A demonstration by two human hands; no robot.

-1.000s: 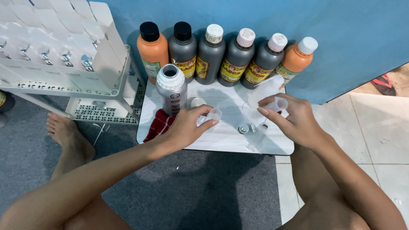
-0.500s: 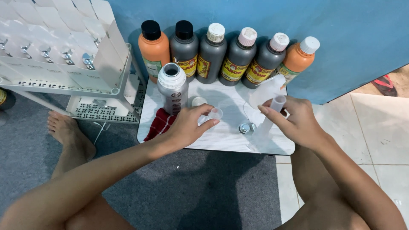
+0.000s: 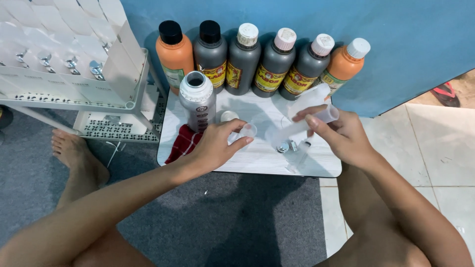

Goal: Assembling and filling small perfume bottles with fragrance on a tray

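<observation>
Between the two hands, over a small white board (image 3: 316, 165), a large clear syringe (image 3: 302, 126) is held tilted, its barrel pinched by the fingers of the right hand (image 3: 341, 136), which is closed around it. To the other side, the left hand (image 3: 215, 146) is curled about a small clear cup (image 3: 246, 132), gripped between thumb and fingertips just above the board. Just beyond the left hand an open grey bottle (image 3: 197, 101) stands upright, with a white cap (image 3: 229, 116) lying beside it and a red cloth (image 3: 184, 143) tucked under the wrist. Below the syringe, small metal fittings (image 3: 287, 147) are seen on the board, close to the right hand. Farther out from both hands, a row of six bottles (image 3: 262, 62) is lined against a blue wall (image 3: 396, 44), orange ones at either end and dark grey ones between. Well to the left of the left hand a white rack (image 3: 74, 84) is placed, and a bare foot (image 3: 76, 158) rests on grey carpet (image 3: 237, 222) beneath it.
</observation>
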